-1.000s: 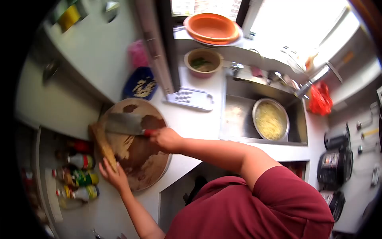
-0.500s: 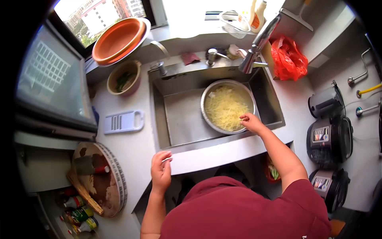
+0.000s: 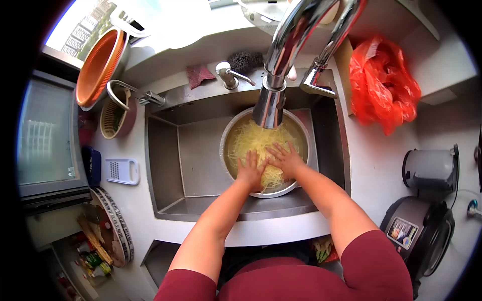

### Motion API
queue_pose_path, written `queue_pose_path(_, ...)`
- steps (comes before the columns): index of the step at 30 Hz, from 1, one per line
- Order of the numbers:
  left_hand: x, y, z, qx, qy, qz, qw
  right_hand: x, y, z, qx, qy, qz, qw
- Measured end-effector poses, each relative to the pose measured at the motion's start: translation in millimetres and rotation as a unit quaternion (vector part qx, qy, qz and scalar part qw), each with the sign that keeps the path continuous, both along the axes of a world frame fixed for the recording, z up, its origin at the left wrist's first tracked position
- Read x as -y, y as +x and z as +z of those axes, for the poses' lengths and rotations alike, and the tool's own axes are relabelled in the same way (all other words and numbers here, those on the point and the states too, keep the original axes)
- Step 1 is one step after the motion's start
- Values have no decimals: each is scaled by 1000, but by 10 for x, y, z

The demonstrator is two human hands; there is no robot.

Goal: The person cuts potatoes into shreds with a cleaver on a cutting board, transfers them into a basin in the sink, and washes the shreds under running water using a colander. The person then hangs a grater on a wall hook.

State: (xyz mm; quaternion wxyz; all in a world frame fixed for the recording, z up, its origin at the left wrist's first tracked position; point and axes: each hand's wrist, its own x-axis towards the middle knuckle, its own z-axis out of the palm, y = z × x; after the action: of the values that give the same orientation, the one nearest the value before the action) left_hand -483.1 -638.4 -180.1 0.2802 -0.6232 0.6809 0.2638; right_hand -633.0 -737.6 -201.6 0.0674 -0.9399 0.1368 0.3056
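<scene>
A round metal bowl (image 3: 307, 143) stands in the right part of the steel sink (image 3: 201, 163). In it lie pale yellow shreds (image 3: 247, 138), looking like shredded potato, in water. My left hand (image 3: 251, 172) rests on the shreds with its fingers spread. Beside it my right hand (image 3: 285, 160) also lies on them, fingers apart. Neither hand grips anything that I can see; the fingertips are partly among the shreds. The chrome faucet (image 3: 271, 95) hangs over the bowl's far side and hides some of it.
A white grater (image 3: 122, 171) lies on the counter left of the sink. Behind it are a basket (image 3: 110, 118) and orange basins (image 3: 100, 65). A soap dispenser (image 3: 228, 76) and dark scrubber (image 3: 245, 61) sit behind the sink. At right are a red plastic bag (image 3: 384, 83) and a cooker (image 3: 416, 236).
My left hand, earlier over the counter's front edge pinching a small white piece, is now in the bowl. My right hand moved from the bowl's near rim onto the shreds. The view has shifted closer.
</scene>
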Motion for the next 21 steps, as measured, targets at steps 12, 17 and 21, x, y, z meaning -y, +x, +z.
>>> queue_pose_path(12,265,210,-576,-45,-115,124,985,274,186,-655,60,65,-255,963)
queue_pose_path(17,206,293,-743,-195,-173,153,953,163,81,-836,160,26,-225,961)
queue_pose_path(21,126,410,-300,-300,-232,192,905,192,100,-197,247,160,-369,882)
